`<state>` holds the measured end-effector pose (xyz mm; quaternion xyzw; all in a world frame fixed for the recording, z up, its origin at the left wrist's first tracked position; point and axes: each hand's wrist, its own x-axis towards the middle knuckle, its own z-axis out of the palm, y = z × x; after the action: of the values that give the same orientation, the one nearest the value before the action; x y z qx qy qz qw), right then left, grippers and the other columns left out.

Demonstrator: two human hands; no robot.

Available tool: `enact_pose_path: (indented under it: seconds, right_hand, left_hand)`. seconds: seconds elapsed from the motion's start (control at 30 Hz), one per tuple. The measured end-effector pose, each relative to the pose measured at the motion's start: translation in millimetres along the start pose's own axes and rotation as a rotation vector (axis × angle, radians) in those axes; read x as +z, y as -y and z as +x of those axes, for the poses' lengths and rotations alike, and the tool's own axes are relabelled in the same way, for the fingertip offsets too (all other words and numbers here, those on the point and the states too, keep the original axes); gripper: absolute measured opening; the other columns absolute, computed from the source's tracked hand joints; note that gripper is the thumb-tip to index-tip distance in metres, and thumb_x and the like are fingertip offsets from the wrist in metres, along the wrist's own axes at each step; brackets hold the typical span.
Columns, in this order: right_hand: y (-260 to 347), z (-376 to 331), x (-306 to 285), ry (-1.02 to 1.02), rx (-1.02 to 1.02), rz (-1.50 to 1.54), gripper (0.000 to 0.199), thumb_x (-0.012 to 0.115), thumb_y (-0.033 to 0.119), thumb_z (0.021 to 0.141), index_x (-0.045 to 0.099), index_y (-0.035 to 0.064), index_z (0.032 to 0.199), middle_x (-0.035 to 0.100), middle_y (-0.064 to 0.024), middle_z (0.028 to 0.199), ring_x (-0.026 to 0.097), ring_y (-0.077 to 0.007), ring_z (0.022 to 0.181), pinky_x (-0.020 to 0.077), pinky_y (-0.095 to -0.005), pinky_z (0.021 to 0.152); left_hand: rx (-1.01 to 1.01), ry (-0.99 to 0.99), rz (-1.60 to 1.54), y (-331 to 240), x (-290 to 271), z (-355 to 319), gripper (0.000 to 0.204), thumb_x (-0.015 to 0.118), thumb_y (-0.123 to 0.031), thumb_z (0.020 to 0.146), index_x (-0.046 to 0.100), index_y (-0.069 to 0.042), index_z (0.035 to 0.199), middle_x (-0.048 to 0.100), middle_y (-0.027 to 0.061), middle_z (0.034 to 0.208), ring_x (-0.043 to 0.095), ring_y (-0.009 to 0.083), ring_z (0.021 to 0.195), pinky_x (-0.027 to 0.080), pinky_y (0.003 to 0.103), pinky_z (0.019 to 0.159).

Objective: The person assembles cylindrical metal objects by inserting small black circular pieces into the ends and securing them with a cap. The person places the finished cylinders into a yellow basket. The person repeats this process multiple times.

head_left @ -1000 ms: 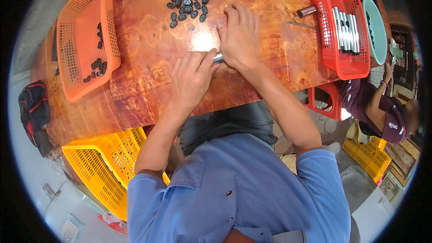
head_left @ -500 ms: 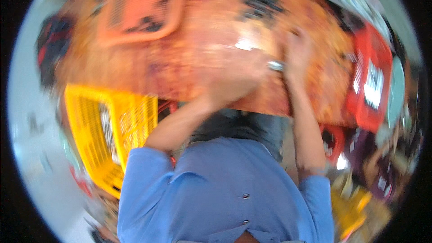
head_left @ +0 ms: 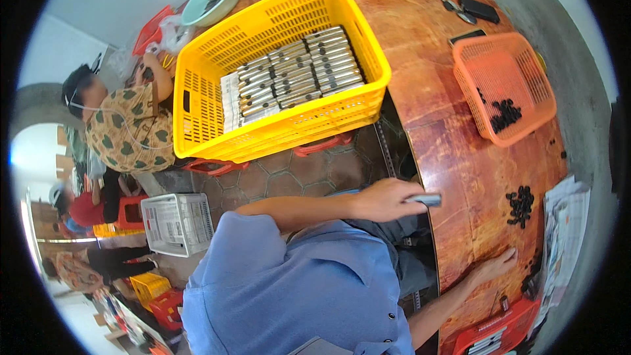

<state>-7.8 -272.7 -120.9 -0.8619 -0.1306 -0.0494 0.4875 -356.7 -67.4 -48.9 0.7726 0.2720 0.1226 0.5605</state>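
A: What did the left hand (head_left: 386,198) have?

B: It was closed around a small silvery metal cylinder (head_left: 424,200), held just over the near edge of the reddish wooden table (head_left: 453,125), with the fingers wrapped round one end.

A: And the right hand (head_left: 494,265)?

B: It lay palm down on the table farther right, fingers spread and flat on the wood. It gripped nothing that could be seen. Just beyond its fingertips sat a loose heap of small black caps (head_left: 520,202).

A: What lay around them?

B: An orange basket (head_left: 505,87) stood on the table past the caps, with more black pieces in it. To the left, a big yellow crate (head_left: 282,66) rested on the table's far end, filled with rows of silvery cylinders (head_left: 296,79). A red tray (head_left: 496,335) sat at the lower right, and folded newspaper (head_left: 566,230) lay on the table's right edge. Another person in a leaf-patterned shirt (head_left: 128,133) sat at the far left.
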Motion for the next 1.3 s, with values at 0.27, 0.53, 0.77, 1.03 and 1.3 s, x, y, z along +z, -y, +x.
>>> enact_pose_path:
  seconds: [0.27, 0.53, 0.77, 1.03, 1.3]
  right_hand:
    - [55, -24, 21, 0.137, -0.182, -0.046, 0.044, 0.057, 0.025, 0.105, 0.053, -0.0081, 0.133, 0.058, -0.0228, 0.131, 0.057, -0.0321, 0.119, 0.0465, -0.0404, 0.102]
    - [151, -101, 104, 0.726, -0.653, 0.004, 0.04, 0.063, 0.014, 0.098, 0.053, -0.0045, 0.132, 0.056, -0.0238, 0.129, 0.053, -0.0376, 0.122, 0.042, -0.0451, 0.107]
    - [169, -128, 147, 0.753, -0.95, -0.196, 0.035, 0.063, 0.015, 0.097, 0.058, -0.0023, 0.127, 0.057, -0.0214, 0.131, 0.053, -0.0408, 0.12, 0.0426, -0.0473, 0.104]
    - [174, -128, 147, 0.755, -0.949, -0.237, 0.036, 0.062, 0.018, 0.097, 0.059, -0.0027, 0.127, 0.056, -0.0213, 0.133, 0.053, -0.0405, 0.119, 0.042, -0.0475, 0.103]
    - [170, -127, 148, 0.742, -0.964, -0.26, 0.037, 0.061, 0.019, 0.098, 0.058, -0.0029, 0.127, 0.056, -0.0214, 0.133, 0.053, -0.0403, 0.119, 0.0422, -0.0479, 0.102]
  left_hand:
    - [-0.125, -0.616, -0.291, -25, -189, -94, 0.035, 0.066, -0.021, 0.097, 0.055, -0.003, 0.126, 0.064, 0.0019, 0.09, 0.061, 0.0084, 0.077, 0.052, 0.026, 0.07]
    - [-0.476, -0.683, 0.704, 85, -341, -156, 0.037, 0.078, -0.023, 0.084, 0.07, 0.0, 0.112, 0.068, 0.0136, 0.092, 0.068, 0.0281, 0.09, 0.053, 0.037, 0.08]
    - [-0.718, -0.289, 0.815, 171, -341, -193, 0.042, 0.078, -0.022, 0.084, 0.059, -0.005, 0.118, 0.072, 0.0152, 0.097, 0.069, 0.035, 0.094, 0.053, 0.044, 0.08]
    - [-0.709, 0.046, 0.84, 211, -315, -193, 0.023, 0.073, -0.022, 0.087, 0.061, -0.008, 0.1, 0.068, 0.0143, 0.095, 0.067, 0.0377, 0.096, 0.053, 0.049, 0.078]
    - [-0.735, 0.022, 1.116, 225, -304, -184, 0.034, 0.068, -0.033, 0.093, 0.065, -0.003, 0.107, 0.071, 0.0154, 0.095, 0.07, 0.0347, 0.095, 0.056, 0.043, 0.082]
